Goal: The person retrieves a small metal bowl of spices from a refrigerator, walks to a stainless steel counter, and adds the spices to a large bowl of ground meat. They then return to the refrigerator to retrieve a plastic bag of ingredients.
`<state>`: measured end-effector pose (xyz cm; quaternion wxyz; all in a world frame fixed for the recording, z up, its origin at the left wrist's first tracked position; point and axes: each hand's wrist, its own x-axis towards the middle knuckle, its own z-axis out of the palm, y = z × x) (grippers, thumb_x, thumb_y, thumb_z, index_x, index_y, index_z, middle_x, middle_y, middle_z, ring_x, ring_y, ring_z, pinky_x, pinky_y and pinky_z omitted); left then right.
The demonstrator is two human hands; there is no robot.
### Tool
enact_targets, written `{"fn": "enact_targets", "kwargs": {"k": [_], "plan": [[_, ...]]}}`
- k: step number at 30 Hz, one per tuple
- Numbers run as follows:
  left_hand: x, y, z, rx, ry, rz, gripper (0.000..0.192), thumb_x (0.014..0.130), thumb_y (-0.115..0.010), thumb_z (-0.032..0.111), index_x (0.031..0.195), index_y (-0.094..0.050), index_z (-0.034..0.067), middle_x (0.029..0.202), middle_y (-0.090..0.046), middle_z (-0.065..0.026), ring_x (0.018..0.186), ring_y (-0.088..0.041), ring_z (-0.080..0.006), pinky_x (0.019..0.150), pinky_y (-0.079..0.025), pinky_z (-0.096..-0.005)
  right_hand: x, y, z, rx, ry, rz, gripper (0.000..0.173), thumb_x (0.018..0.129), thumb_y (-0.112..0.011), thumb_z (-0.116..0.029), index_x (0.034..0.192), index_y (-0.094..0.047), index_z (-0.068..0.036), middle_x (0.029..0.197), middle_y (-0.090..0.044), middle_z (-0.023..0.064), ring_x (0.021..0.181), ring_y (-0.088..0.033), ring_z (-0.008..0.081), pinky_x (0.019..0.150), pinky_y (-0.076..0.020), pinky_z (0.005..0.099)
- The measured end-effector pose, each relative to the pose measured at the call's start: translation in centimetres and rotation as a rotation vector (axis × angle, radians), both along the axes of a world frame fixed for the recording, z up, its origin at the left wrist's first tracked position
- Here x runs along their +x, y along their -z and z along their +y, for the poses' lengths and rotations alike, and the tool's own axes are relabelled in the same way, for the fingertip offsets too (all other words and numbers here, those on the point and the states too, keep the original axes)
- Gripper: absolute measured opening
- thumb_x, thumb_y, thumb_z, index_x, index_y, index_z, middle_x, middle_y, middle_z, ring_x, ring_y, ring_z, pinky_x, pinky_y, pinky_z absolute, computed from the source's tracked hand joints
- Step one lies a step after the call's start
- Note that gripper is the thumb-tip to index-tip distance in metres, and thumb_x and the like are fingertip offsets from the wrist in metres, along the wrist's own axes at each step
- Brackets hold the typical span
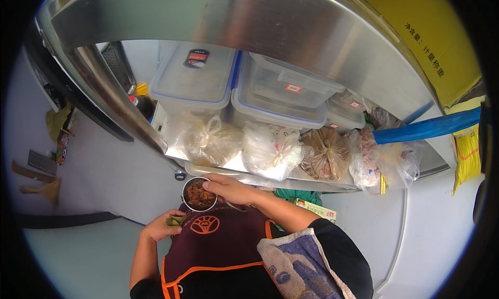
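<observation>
My right hand (230, 187) grips a round metal cup (183, 199) by its rim, the thumb reaching over the inside edge. Reddish-brown dried pieces, possibly spices, (198, 197) fill much of the cup, which is held in front of my dark apron (234, 236). Lower and to the left, my left hand (161, 225) pinches some dry green leaves (176, 220) between thumb and fingers, close beside the apron. Its fingertips are partly hidden behind the leaves.
Ahead, a steel-framed shelf holds clear plastic storage boxes (191, 78) and several tied plastic bags (212, 141). A blue wrapped length (427, 125) juts in from the right. A patterned towel (298, 264) hangs over my right side. A cardboard carton (317, 211) sits below the shelf.
</observation>
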<state>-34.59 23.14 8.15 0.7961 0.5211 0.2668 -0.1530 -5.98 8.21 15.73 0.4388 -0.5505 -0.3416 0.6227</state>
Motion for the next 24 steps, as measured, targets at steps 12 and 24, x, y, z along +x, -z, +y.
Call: {"fn": "enact_targets", "kwargs": {"k": [12,24], "plan": [[-3.4,-0.6,0.1,-0.095,-0.178,-0.002,0.038,0.092,-0.062,0.001,0.13,-0.058,0.001,0.113,-0.064,-0.0056,0.096,-0.059,-0.0107,0.078,-0.049,-0.026,-3.8,2.2,4.0,-0.115,-0.079,0.083,0.041,0.103,-0.046,-0.022,0.136,-0.047,0.003,0.124,-0.061,0.0083,0.111,-0.057,0.0136,0.098,-0.0444,0.0288],[-18.1,5.4,17.0,-0.313,-0.897,-0.171,0.037,0.09,-0.068,0.012,0.125,-0.06,0.002,0.118,-0.064,-0.0088,0.107,-0.062,-0.0202,0.087,-0.054,-0.0327,-13.7,2.5,18.5,-0.241,-0.129,0.013,0.044,0.102,-0.048,-0.031,0.137,-0.05,-0.005,0.103,-0.062,-0.0017,0.077,-0.049,0.0043,0.064,-0.0415,0.0207]]}}
